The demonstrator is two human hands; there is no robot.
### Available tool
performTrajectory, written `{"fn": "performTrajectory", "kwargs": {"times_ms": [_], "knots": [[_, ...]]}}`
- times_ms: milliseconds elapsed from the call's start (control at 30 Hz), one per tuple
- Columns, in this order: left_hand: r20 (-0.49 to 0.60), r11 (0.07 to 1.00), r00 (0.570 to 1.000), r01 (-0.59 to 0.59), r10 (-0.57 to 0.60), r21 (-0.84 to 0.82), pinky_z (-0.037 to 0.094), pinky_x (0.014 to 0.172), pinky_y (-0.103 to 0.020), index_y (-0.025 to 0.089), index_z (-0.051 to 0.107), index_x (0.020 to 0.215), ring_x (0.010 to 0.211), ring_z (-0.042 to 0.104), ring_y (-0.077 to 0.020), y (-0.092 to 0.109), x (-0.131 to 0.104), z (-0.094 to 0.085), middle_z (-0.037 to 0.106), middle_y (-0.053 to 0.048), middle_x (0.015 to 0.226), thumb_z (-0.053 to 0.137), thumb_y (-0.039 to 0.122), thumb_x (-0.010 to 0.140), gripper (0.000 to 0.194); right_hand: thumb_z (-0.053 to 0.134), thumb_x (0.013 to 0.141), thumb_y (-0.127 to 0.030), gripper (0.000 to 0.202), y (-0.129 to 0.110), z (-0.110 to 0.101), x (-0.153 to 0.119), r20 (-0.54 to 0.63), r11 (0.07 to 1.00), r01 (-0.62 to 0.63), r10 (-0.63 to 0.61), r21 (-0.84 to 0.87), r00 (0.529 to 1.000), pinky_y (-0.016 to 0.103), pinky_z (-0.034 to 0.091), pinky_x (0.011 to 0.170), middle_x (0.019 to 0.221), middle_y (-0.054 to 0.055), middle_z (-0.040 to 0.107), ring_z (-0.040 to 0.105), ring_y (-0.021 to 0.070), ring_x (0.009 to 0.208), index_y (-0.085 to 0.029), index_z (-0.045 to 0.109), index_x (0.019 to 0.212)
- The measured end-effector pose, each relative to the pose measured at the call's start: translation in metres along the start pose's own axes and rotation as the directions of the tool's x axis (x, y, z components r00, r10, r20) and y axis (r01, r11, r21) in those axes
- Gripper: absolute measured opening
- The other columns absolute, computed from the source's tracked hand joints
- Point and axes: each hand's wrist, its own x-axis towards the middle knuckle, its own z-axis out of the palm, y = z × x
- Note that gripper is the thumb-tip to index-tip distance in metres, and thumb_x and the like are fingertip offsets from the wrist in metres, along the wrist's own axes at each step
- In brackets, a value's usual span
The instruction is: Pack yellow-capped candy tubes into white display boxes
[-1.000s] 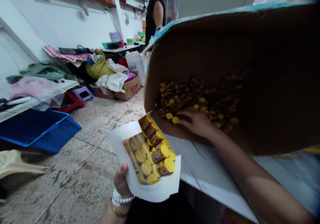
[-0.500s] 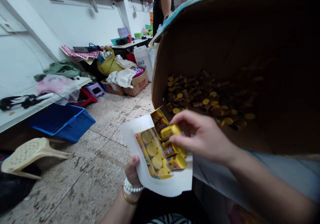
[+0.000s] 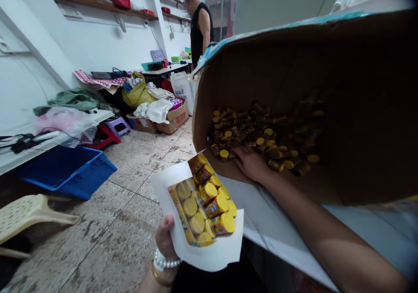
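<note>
My left hand [image 3: 166, 238], wearing a pearl bracelet and a gold bangle, grips the edge of a white-backed windowed carton [image 3: 192, 212]. Yellow-lidded lids show through its clear window, and several small yellow tubs [image 3: 217, 206] lie in the open side, their lids facing right. My right hand [image 3: 250, 162] reaches over the lower rim of a large cardboard box [image 3: 277, 62]. Its fingers are stretched towards the loose yellow-lidded tubs [image 3: 267, 143] inside; the fingertips are partly lost in shadow, and no tub shows in them.
Left of me are a blue crate [image 3: 65, 171] and a cream plastic stool [image 3: 29, 219] on the speckled floor. Cartons with cloth and bags [image 3: 163, 114] stand by the wall. A person [image 3: 200, 27] in a black sleeveless top is at the back near a table.
My right hand has left a yellow tub in the carton and moved up and away into the cardboard box. My left hand keeps its hold on the carton. The view has shifted slightly.
</note>
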Motion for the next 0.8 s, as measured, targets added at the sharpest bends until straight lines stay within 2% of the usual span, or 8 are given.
{"fn": "performTrajectory", "kwargs": {"times_ms": [100, 200, 267, 367, 467, 567, 667, 800], "knots": [[0.098, 1.000, 0.995, 0.018, -0.018, 0.006, 0.047, 0.113, -0.047, 0.029, 0.069, 0.132, 0.113, 0.072, -0.0268, -0.005, 0.007, 0.023, 0.078, -0.005, 0.118, 0.054, 0.027, 0.095, 0.040, 0.062, 0.085, -0.016, 0.032, 0.007, 0.002, -0.003, 0.051, 0.999, -0.033, 0.034, -0.023, 0.998, 0.043, 0.050, 0.094, 0.112, 0.017, 0.072, 0.065, 0.0316, 0.107, -0.013, 0.070, 0.116], [0.097, 0.999, 0.995, -0.009, 0.005, 0.050, 0.037, 0.120, -0.053, 0.031, 0.054, 0.148, 0.126, 0.065, -0.0307, -0.007, 0.012, 0.037, 0.073, -0.007, 0.130, 0.056, 0.033, 0.094, 0.054, 0.063, 0.083, -0.017, 0.025, 0.006, -0.018, -0.001, 0.059, 0.997, -0.072, 0.072, -0.006, 0.996, 0.041, 0.052, 0.087, 0.104, 0.015, 0.073, 0.068, 0.0300, 0.097, -0.014, 0.071, 0.107], [0.066, 0.998, 0.998, -0.020, 0.016, 0.066, 0.032, 0.123, -0.054, 0.031, 0.050, 0.150, 0.133, 0.059, -0.0327, -0.009, 0.013, 0.040, 0.069, -0.007, 0.136, 0.059, 0.039, 0.093, 0.059, 0.067, 0.084, -0.022, 0.029, -0.009, -0.037, 0.000, -0.005, 0.989, -0.107, 0.109, 0.097, 0.994, 0.037, 0.054, 0.081, 0.103, 0.011, 0.074, 0.070, 0.0259, 0.090, -0.017, 0.068, 0.112], [0.055, 0.999, 0.998, -0.014, 0.011, 0.050, 0.030, 0.124, -0.054, 0.030, 0.062, 0.140, 0.136, 0.056, -0.0327, -0.013, 0.013, 0.040, 0.072, -0.007, 0.131, 0.060, 0.043, 0.092, 0.050, 0.077, 0.080, -0.033, 0.035, -0.056, -0.065, -0.008, -0.122, 0.939, -0.062, 0.109, 0.339, 0.986, 0.029, 0.054, 0.067, 0.093, 0.002, 0.074, 0.068, 0.0184, 0.074, -0.023, 0.065, 0.112], [0.090, 0.999, 0.996, 0.026, -0.030, 0.044, 0.033, 0.122, -0.054, 0.028, 0.074, 0.123, 0.132, 0.060, -0.0322, -0.016, 0.010, 0.038, 0.077, -0.005, 0.120, 0.060, 0.042, 0.093, 0.036, 0.073, 0.084, -0.025, 0.020, -0.111, -0.079, -0.025, -0.144, 0.913, 0.164, -0.118, 0.374, 0.983, 0.026, 0.053, 0.066, 0.087, 0.001, 0.072, 0.066, 0.0151, 0.072, -0.021, 0.068, 0.103], [0.078, 0.994, 0.994, 0.072, -0.079, 0.086, 0.037, 0.120, -0.056, 0.026, 0.078, 0.115, 0.124, 0.066, -0.0345, -0.017, 0.003, 0.029, 0.078, -0.006, 0.116, 0.063, 0.041, 0.090, 0.033, 0.065, 0.091, -0.021, 0.013, -0.138, -0.076, -0.034, -0.091, 0.857, 0.365, -0.357, 0.365, 0.930, 0.028, 0.056, 0.076, 0.099, 0.007, 0.072, 0.068, 0.0174, 0.087, -0.017, 0.071, 0.102], [0.030, 0.986, 0.995, 0.091, -0.096, 0.139, 0.042, 0.117, -0.056, 0.023, 0.081, 0.109, 0.120, 0.068, -0.0362, -0.013, -0.004, 0.016, 0.080, -0.007, 0.110, 0.065, 0.037, 0.088, 0.030, 0.063, 0.095, -0.027, 0.015, -0.121, -0.065, -0.026, -0.114, 0.836, 0.365, -0.350, 0.410, 0.930, 0.029, 0.056, 0.080, 0.103, 0.007, 0.073, 0.069, 0.0183, 0.093, -0.020, 0.073, 0.104], [-0.016, 0.993, 0.995, 0.096, -0.095, 0.072, 0.041, 0.116, -0.059, 0.026, 0.081, 0.109, 0.128, 0.062, -0.0374, -0.009, -0.009, 0.005, 0.079, -0.008, 0.113, 0.061, 0.042, 0.090, 0.032, 0.059, 0.097, -0.030, 0.020, -0.061, -0.035, -0.008, -0.328, 0.929, 0.210, -0.105, 0.305, 0.939, 0.035, 0.056, 0.089, 0.109, 0.008, 0.074, 0.070, 0.0210, 0.101, -0.023, 0.074, 0.109]]}}
